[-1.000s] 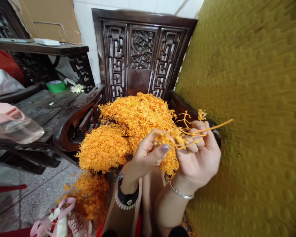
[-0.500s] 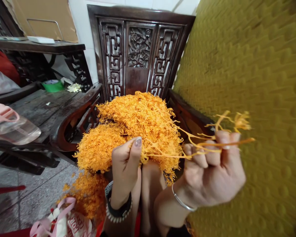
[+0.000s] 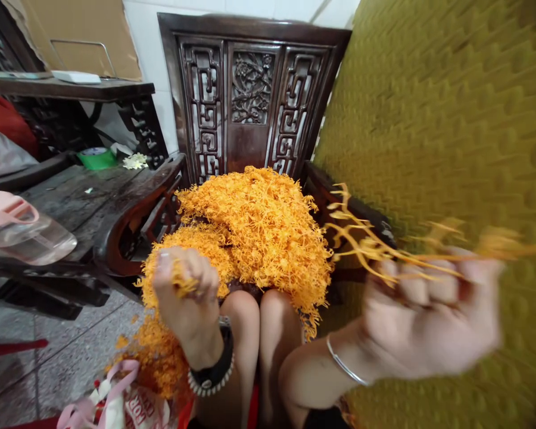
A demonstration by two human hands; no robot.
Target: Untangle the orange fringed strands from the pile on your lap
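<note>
A big heap of orange branching plastic sprigs (image 3: 254, 223) lies on a carved dark wooden chair (image 3: 250, 95) in front of my knees. My left hand (image 3: 185, 298), with a black band and beads at the wrist, is closed on a small orange clump, low and left of the heap. My right hand (image 3: 429, 322), blurred by motion, is closed around a bare orange stem (image 3: 384, 250) with thin branches, held out to the right near the yellow wall.
A yellow textured panel (image 3: 451, 119) fills the right side. A dark wooden table (image 3: 71, 190) with green tape stands left, with a clear jug with a pink lid (image 3: 18, 226) nearer me. More orange bits and a printed bag (image 3: 116, 405) lie on the tiled floor.
My hands have pulled apart. The right hand swept rightwards with the stem; the left dropped down and left with the stripped clump.
</note>
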